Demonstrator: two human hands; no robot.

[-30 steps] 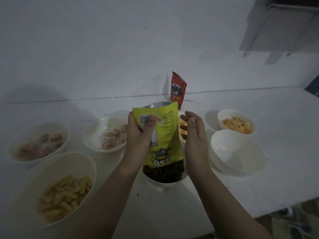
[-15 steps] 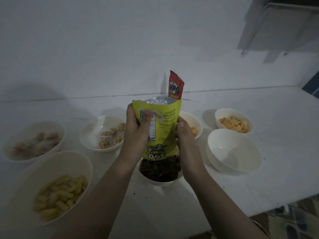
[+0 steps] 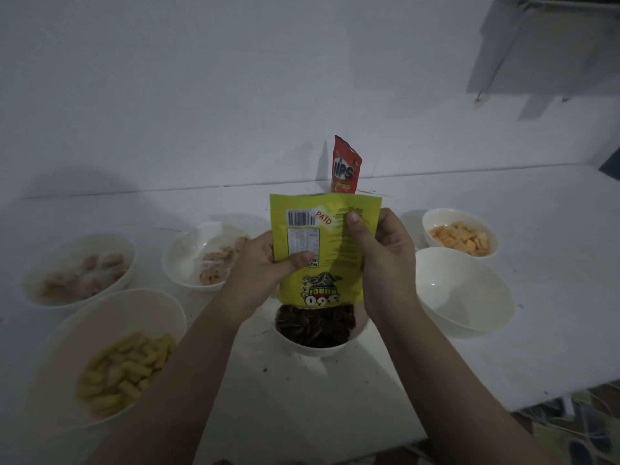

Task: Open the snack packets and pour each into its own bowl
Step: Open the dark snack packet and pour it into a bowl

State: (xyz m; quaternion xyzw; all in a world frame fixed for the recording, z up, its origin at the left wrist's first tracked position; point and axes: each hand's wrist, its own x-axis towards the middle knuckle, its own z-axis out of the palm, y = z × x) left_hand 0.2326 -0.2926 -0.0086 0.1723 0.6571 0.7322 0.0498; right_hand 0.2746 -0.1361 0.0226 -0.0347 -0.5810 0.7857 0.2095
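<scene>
Both the left hand and right hand grip the upended yellow-green packet over the bowl of dark seeds. Four bowls look filled; the empty bowl and red chips packet remain.

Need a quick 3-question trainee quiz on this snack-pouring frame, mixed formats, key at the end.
1. True or false: the yellow-green packet is held upside down over the bowl of dark seeds.
2. Which bowl holds nothing? A) bowl of orange crackers B) plain white bowl C) bowl of yellow puffs
3. Fill in: the red packet stands by the ____.

Key: 1 true. 2 B. 3 wall. Both the left hand and the right hand grip the yellow-green packet.
</scene>
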